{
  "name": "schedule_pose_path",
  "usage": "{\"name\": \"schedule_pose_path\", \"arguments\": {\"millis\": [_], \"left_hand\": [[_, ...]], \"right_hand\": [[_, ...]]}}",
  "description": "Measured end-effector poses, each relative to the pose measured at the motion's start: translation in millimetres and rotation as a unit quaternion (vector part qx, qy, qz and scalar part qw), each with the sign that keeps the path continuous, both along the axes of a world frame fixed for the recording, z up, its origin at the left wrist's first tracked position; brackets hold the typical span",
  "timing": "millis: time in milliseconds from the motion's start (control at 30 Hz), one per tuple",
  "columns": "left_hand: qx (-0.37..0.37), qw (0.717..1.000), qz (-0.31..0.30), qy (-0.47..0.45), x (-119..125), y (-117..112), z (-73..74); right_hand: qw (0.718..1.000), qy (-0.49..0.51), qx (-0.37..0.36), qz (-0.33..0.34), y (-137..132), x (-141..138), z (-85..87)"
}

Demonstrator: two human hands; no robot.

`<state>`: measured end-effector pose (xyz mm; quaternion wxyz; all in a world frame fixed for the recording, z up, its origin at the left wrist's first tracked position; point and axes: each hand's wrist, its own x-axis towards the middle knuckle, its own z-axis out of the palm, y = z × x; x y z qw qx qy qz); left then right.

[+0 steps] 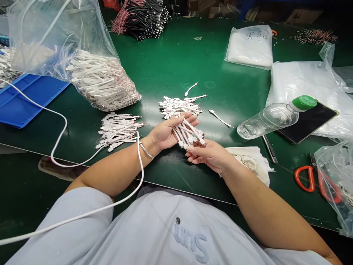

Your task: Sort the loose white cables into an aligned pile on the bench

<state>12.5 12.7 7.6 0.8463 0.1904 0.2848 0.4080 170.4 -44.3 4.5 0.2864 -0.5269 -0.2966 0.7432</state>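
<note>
My left hand (165, 133) lies palm up over the green table (171, 66), its fingers curled round a bundle of short white cables (189, 134). My right hand (207, 154) sits just below the bundle's plug ends, fingertips touching them, fingers bent. A small loose pile of the same white cables (178, 106) lies right behind my left hand. A second pile of white cables (118, 129) rests to the left, near my left wrist. One single cable (220, 118) lies alone to the right.
A clear bag of white cables (102, 82) stands at left beside a blue tray (24, 97). A plastic bottle (273, 117) lies across a phone (309, 123). Red-handled scissors (311, 178), white cloth (252, 162), plastic bags (249, 46) and dark cable bundles (143, 18) surround the work area.
</note>
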Motion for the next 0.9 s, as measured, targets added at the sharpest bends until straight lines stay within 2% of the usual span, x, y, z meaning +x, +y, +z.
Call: {"name": "schedule_pose_path", "arguments": {"millis": [267, 633, 900], "left_hand": [[-0.006, 1.000, -0.014, -0.010, 0.8, -0.6, -0.1], [-0.010, 0.997, -0.059, -0.049, -4.8, 0.0, 3.9], [0.013, 0.997, -0.069, -0.025, -2.5, -2.5, 1.0]], "right_hand": [[0.997, 0.062, -0.033, 0.016, -3.4, -4.7, -1.9], [0.998, 0.066, -0.015, -0.002, -3.2, -3.7, -1.0], [0.996, 0.079, 0.010, -0.032, -2.0, -2.9, -5.9]]}}
